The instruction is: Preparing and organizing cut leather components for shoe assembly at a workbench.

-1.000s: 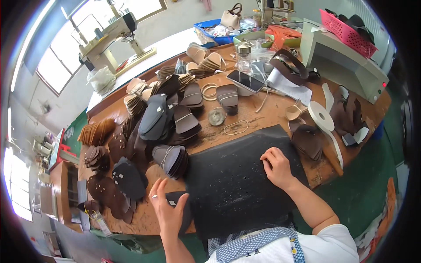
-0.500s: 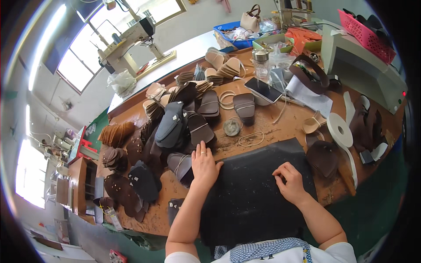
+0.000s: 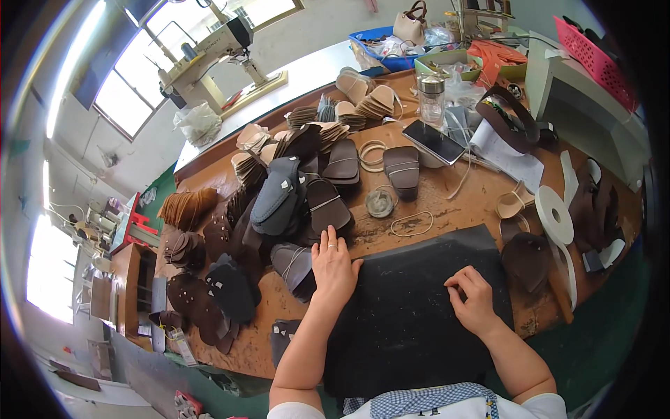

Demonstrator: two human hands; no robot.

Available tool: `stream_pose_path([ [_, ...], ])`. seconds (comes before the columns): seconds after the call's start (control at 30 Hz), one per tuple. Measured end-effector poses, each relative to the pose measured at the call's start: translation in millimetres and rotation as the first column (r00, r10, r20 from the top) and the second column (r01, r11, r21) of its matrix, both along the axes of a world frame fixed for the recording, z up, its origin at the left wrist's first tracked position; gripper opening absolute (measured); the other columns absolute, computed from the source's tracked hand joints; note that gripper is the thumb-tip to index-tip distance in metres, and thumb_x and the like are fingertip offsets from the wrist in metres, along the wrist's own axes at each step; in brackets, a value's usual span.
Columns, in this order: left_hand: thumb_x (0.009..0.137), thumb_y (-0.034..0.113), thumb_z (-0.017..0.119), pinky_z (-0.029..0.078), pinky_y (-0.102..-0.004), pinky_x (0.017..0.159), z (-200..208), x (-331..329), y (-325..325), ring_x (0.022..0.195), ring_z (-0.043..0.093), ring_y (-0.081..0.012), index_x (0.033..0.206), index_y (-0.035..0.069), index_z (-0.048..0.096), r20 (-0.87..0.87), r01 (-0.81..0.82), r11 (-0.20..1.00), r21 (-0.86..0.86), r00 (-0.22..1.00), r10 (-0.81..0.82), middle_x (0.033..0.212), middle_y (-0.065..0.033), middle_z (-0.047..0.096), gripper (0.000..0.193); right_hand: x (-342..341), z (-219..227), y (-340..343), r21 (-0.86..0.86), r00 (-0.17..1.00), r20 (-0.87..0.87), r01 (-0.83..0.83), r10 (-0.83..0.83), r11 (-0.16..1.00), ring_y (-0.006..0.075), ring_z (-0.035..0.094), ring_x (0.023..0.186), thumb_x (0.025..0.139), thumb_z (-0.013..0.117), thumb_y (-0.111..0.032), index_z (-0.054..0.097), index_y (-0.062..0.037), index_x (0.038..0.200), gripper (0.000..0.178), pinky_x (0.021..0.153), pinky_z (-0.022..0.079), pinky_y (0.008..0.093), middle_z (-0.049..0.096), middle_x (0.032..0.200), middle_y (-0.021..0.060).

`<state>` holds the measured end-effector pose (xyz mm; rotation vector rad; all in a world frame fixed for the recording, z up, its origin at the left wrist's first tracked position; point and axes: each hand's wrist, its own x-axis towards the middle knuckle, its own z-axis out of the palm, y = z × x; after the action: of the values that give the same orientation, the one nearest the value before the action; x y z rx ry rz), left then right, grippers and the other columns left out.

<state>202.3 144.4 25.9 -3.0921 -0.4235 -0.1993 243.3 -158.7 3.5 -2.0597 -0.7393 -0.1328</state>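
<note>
A large black sheet [image 3: 419,314] lies along the near edge of the workbench. My left hand [image 3: 333,274] rests flat at its upper left corner, fingers stretched out. Its fingertips touch or nearly touch a banded stack of dark brown rounded pieces [image 3: 328,209]. Over the right part of the sheet is my right hand [image 3: 476,300], loosely curled, with a gap between thumb and forefinger and nothing visible in it. Left of my left wrist lies a grey banded bundle [image 3: 294,269]. A loose rubber band [image 3: 412,224] and a small round tin [image 3: 380,203] lie beyond the sheet.
Piles of dark cut pieces [image 3: 199,307] cover the bench's left side. Farther back are a phone [image 3: 434,142], a glass jar [image 3: 431,105] and a blue basket [image 3: 384,59]. A white tape roll [image 3: 555,215] lies right. A sewing machine [image 3: 209,59] stands far left.
The whole view has shifted slightly, so the bench appears farther right. My right thumb has moved a little away from the forefinger. My left hand stays by the brown stack.
</note>
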Motion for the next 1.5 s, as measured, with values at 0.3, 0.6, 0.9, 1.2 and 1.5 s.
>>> stream_pose_path([
  [0.3,0.083,0.031,0.083,0.037,-0.0495,0.115,1,-2,4,0.143,0.046,-0.0398,0.126,-0.006,0.064,0.032,0.023,0.999,-0.022,0.999,-0.023,0.154,-0.0293,0.047,0.059,-2,-1,2,-0.022,1.0,0.011,0.012,-0.012,1.0,0.02,0.062,0.069,0.084,0.069,0.006,0.068,-0.0019,0.09,0.01,0.064,0.05,0.0325,0.059,0.088,0.008],
  [0.6,0.082,0.028,0.083,0.047,-0.045,0.108,8,5,14,0.135,0.054,-0.0413,0.115,-0.005,0.068,0.078,0.05,0.996,-0.072,0.996,-0.045,0.148,-0.0288,0.054,0.05,-2,1,3,-0.025,0.999,-0.016,0.027,-0.028,0.999,0.0229,0.064,0.072,0.085,0.069,0.003,0.068,-0.0037,0.089,0.008,0.065,0.052,0.0352,0.06,0.088,0.0074],
  [0.9,0.08,0.027,0.084,0.047,-0.0422,0.109,12,8,17,0.136,0.055,-0.0386,0.113,-0.003,0.071,0.078,0.013,0.99,-0.142,0.997,-0.002,0.146,-0.0274,0.056,0.046,-2,-2,1,-0.019,1.0,0.004,0.025,-0.025,1.0,0.0269,0.066,0.081,0.085,0.07,0.001,0.069,-0.0042,0.089,0.007,0.068,0.053,0.0381,0.061,0.088,0.0074],
  [1.2,0.082,0.033,0.083,0.054,-0.0453,0.091,30,24,15,0.109,0.067,-0.0369,0.109,0.0,0.072,0.011,0.047,0.997,-0.06,0.999,-0.046,0.115,-0.024,0.07,0.044,1,-6,-2,0.006,0.998,0.054,-0.024,0.023,1.0,0.0212,0.064,0.073,0.084,0.071,0.003,0.07,-0.0034,0.09,0.009,0.064,0.052,0.0333,0.062,0.088,0.0071],
  [1.5,0.082,0.045,0.081,0.056,-0.0466,0.075,37,59,13,0.085,0.072,-0.0364,0.083,0.003,0.071,-0.118,0.025,0.997,0.078,0.993,-0.015,0.08,-0.0175,0.073,0.043,1,-7,-2,0.017,0.998,0.058,-0.029,0.028,0.999,0.0262,0.066,0.081,0.084,0.071,0.0,0.069,-0.0049,0.088,0.007,0.069,0.053,0.0381,0.062,0.088,0.0073],
])
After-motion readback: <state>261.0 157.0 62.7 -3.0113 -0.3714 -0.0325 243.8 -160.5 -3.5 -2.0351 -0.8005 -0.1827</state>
